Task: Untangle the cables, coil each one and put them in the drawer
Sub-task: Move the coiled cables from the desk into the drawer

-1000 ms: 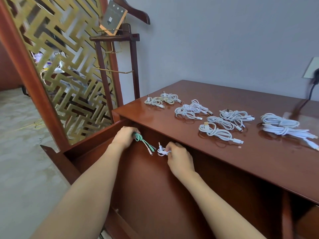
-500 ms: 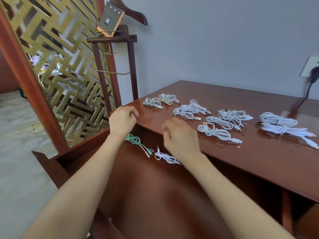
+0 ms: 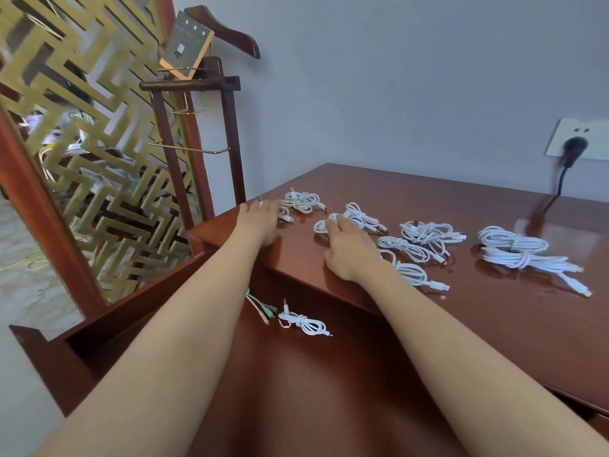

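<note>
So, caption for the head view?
Left hand and right hand reach cables on desk; green cable and white cable lie in drawer.

Glossy wooden desk top (image 3: 461, 324): red-brown, plain. Coiled cables on desk (image 3: 514, 240): white. Open wooden drawer (image 3: 296, 390): same red-brown; thin split cable (image 3: 260, 306) green + pink, small coiled cable (image 3: 304, 324) white. Lattice screen (image 3: 82, 127): gold fret ptn.

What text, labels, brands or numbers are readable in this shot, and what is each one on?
No text can be read anywhere in the shot.
Card on the wooden stand: a small dark printed mark, too small to read.
Wall socket: no lettering visible.
Coiled cables: no labels or brands visible.
</note>
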{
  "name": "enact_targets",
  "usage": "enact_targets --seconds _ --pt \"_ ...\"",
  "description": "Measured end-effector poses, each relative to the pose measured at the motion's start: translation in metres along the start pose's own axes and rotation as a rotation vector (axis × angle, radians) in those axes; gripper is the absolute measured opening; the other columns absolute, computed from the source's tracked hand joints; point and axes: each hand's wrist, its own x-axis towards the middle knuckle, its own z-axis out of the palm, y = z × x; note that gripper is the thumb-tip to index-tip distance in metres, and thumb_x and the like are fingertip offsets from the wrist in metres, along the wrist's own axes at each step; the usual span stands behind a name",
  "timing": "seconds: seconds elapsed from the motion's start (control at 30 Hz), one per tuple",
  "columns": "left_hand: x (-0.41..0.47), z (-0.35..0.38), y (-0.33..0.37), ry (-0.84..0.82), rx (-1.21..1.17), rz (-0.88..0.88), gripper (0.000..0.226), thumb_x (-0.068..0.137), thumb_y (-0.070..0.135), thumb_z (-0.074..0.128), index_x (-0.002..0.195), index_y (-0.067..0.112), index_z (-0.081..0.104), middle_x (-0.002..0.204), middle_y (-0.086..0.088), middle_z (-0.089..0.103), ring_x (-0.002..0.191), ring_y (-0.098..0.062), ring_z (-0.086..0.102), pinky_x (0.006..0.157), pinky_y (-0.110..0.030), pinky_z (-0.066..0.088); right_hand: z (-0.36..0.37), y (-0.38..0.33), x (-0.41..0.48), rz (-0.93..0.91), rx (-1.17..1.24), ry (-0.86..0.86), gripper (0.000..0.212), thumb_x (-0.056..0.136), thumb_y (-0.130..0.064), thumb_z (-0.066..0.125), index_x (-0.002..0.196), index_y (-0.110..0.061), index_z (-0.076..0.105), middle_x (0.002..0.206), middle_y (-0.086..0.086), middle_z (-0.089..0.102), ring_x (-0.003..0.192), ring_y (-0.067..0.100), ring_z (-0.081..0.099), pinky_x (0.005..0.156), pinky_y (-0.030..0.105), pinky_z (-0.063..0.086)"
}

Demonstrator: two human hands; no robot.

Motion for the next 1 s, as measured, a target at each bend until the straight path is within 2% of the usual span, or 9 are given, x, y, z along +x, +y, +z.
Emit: enact_targets --seconds 0.1,0.33,0.43,0.5,0.57,0.67,0.8,0.9,1.0 --pt "0.002 0.008 -0.005 -0.052 -0.009 -0.046 0.055 0.098 0.017 0.032 0.15 0.018 0.011 0.153 -0.012 0.025 0.139 -0.031 0.023 0.113 -0.048 0.013 -0.002 -0.001 0.005 0.02 0.008 -0.047 0.059 0.093 -0.019 0.041 0.145 -0.003 0.019 0.149 0.016 0.026 0.136 0.032 0.026 0.108 0.04 0.025" --pt "0.006 -0.004 -0.005 0.115 0.225 0.059 0.047 0.096 0.013 0.036 0.143 0.012 0.03 0.152 -0.01 0.022 0.141 -0.027 0.018 0.113 -0.045 0.014 0.003 -0.01 0.007 0.058 0.046 -0.052 0.045 0.094 -0.023 0.041 0.134 -0.003 0.034 0.139 0.015 0.037 0.127 0.033 0.036 0.1 0.041 0.032" --pt "0.01 -0.002 -0.004 0.065 0.222 0.134 0.047 0.096 0.007 0.036 0.142 0.009 0.029 0.15 -0.009 0.031 0.136 -0.026 0.032 0.109 -0.042 0.022 0.005 -0.012 0.007 0.088 0.047 -0.043 0.049 0.093 -0.035 0.042 0.131 -0.005 0.036 0.138 0.014 0.04 0.126 0.031 0.038 0.101 0.043 0.03" --pt "0.01 -0.002 -0.003 0.105 0.218 0.132 0.054 0.09 0.002 0.048 0.14 0.008 0.028 0.141 -0.012 0.04 0.129 -0.03 0.041 0.106 -0.042 0.027 0.004 -0.014 0.006 0.095 0.043 -0.031 0.054 0.091 -0.042 0.043 0.131 -0.005 0.037 0.138 0.014 0.041 0.126 0.031 0.037 0.102 0.043 0.029" --pt "0.009 -0.005 -0.002 0.094 0.179 0.13 0.057 0.084 -0.003 0.056 0.134 0.007 0.03 0.134 -0.013 0.046 0.122 -0.032 0.047 0.1 -0.042 0.032 0.003 -0.016 0.006 0.096 0.026 0.001 0.049 0.093 -0.039 0.043 0.128 -0.005 0.039 0.136 0.015 0.043 0.126 0.031 0.038 0.101 0.041 0.03" --pt "0.006 -0.007 -0.005 0.045 0.023 0.126 0.049 0.087 -0.005 0.049 0.132 0.006 0.032 0.129 -0.017 0.051 0.114 -0.034 0.052 0.09 -0.04 0.04 0.001 -0.019 0.003 0.108 0.047 0.009 0.04 0.093 -0.025 0.044 0.127 -0.004 0.039 0.134 0.016 0.045 0.124 0.031 0.039 0.099 0.039 0.033" --pt "-0.001 -0.008 -0.015 -0.016 -0.268 0.033 0.054 0.089 0.003 0.053 0.139 0.01 0.034 0.129 -0.016 0.053 0.115 -0.033 0.052 0.094 -0.039 0.043 -0.006 -0.021 0.0 0.128 0.138 -0.017 0.04 0.088 -0.023 0.05 0.122 -0.003 0.042 0.129 0.015 0.049 0.121 0.032 0.042 0.096 0.039 0.035" --pt "-0.01 -0.012 -0.026 -0.051 -0.325 0.026 0.043 0.087 0.002 0.058 0.127 0.012 0.046 0.126 -0.014 0.054 0.114 -0.031 0.051 0.092 -0.036 0.04 -0.011 -0.021 -0.004 0.131 0.16 -0.013 0.035 0.088 -0.025 0.051 0.115 -0.003 0.048 0.123 0.016 0.055 0.116 0.033 0.048 0.091 0.037 0.038" --pt "-0.023 -0.019 -0.039 -0.108 -0.388 0.086 0.035 0.079 -0.004 0.061 0.104 0.02 0.052 0.112 -0.008 0.059 0.101 -0.027 0.056 0.086 -0.039 0.049 -0.013 -0.025 -0.011 0.11 0.205 -0.013 0.03 0.086 -0.018 0.053 0.112 -0.004 0.048 0.117 0.017 0.058 0.11 0.035 0.052 0.085 0.035 0.042"
